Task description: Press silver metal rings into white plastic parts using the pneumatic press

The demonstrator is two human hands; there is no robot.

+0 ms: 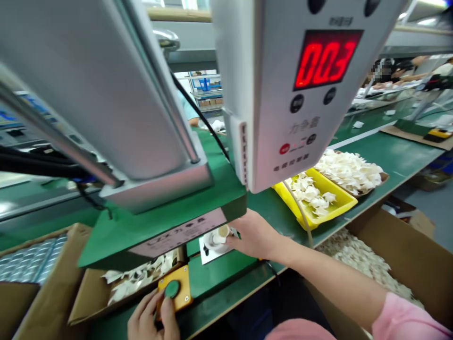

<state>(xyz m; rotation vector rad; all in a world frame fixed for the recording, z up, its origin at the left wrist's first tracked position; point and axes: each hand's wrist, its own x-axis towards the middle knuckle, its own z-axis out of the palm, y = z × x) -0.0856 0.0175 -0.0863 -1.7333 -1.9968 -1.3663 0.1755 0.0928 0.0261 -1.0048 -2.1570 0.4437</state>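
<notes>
My right hand [256, 236] reaches under the head of a bench press [141, 231], fingers closed on a small white round part [223, 232]. This part sits at a white fixture plate [211, 255] on the green base; some of my fingertips are hidden behind the press head. At the lower left, my left hand [153, 315] is closed around the near left corner of a yellow push-button box [184, 278]. Its thumb and index finger are close beside the green button [172, 288]. I cannot tell whether the button is pressed down.
A controller [283, 127] with red digits hangs overhead. Right are a yellow tray [345, 208] and a heap of white pieces [350, 172], with a cardboard box [406, 245] below. Left are a box of white pieces [87, 295] and a carton of silvery parts [33, 259]. People work behind.
</notes>
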